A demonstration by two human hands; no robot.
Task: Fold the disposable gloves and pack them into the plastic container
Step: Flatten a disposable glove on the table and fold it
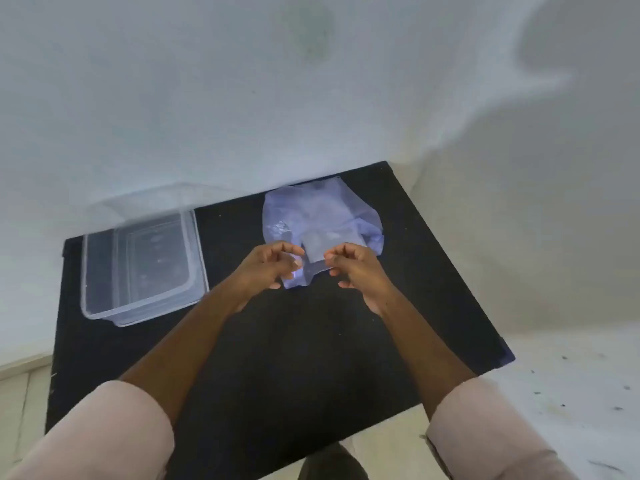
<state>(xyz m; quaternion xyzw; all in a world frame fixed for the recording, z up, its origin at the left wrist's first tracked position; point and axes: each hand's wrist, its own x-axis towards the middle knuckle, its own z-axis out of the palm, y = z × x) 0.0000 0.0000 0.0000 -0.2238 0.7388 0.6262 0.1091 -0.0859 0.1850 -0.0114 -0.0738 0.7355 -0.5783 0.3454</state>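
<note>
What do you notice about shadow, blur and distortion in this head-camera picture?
Head view: a large soft shadow falls across the wall at right; the clear container and its lid look smeared by blur; the black table edges splay from wide-angle distortion.

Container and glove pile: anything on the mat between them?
No. In the head view, only bare black mat separates the plastic container from the glove pile.
</note>
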